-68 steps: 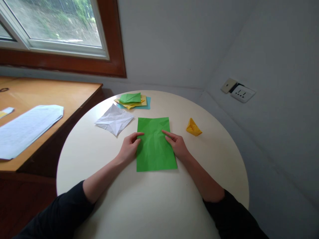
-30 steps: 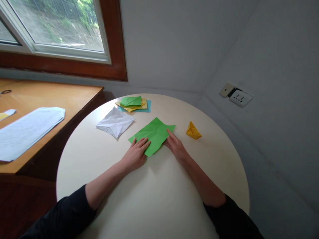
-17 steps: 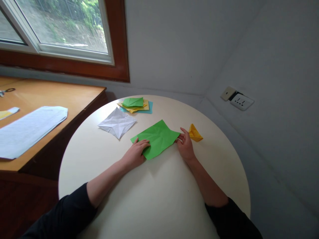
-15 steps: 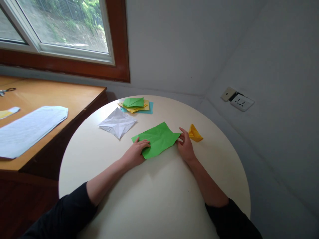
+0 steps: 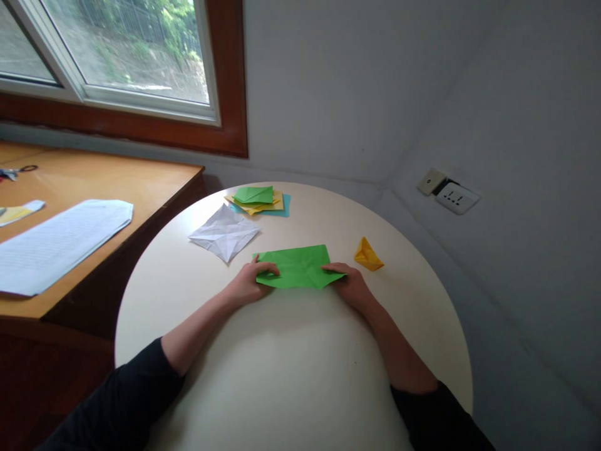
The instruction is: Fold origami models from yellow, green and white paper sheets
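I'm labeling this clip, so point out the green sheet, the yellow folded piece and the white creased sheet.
green sheet (image 5: 298,266), head view, bare middle between the hands
yellow folded piece (image 5: 369,255), head view, its centre
white creased sheet (image 5: 225,230), head view, its centre

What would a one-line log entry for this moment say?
left hand: on green paper, left end | right hand: on its right end | paper: flat on round table | nearby: white sheet, yellow folded piece

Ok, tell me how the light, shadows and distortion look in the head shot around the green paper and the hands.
Head view: soft daylight from the window at upper left; no glare on the round table. Faint shadows lie under the left hand and right hand at the green paper. Wide-angle bending curves the walls and table rim. The paper is sharp; the socket is soft.
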`<action>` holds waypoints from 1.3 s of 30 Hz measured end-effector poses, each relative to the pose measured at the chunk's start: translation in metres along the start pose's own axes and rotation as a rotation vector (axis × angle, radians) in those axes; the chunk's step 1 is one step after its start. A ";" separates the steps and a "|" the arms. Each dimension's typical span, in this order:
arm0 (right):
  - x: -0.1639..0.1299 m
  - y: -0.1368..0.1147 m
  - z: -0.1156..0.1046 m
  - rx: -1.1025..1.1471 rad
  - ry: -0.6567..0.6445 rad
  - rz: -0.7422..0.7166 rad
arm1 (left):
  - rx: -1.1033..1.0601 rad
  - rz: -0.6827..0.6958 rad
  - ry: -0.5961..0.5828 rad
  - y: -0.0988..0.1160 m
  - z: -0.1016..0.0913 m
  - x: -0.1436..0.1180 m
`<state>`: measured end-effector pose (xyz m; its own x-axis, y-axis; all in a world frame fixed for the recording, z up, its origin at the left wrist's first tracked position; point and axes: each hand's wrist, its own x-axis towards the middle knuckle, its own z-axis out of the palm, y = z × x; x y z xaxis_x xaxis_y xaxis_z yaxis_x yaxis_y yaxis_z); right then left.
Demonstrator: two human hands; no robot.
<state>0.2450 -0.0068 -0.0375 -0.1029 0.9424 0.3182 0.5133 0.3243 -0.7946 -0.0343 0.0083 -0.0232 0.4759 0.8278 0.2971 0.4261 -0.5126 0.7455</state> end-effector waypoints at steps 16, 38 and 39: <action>0.004 -0.002 0.001 -0.056 0.126 0.166 | -0.221 -0.175 0.142 -0.008 0.004 0.003; 0.001 -0.010 0.003 -0.319 0.495 -0.180 | 0.105 -0.009 0.453 0.001 0.001 0.001; 0.000 -0.014 0.003 -0.359 0.501 -0.237 | 0.127 0.005 0.458 0.003 0.002 0.001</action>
<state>0.2350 -0.0112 -0.0277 0.1161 0.6687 0.7344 0.7868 0.3893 -0.4789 -0.0313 0.0076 -0.0217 0.1022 0.8257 0.5548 0.5291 -0.5174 0.6726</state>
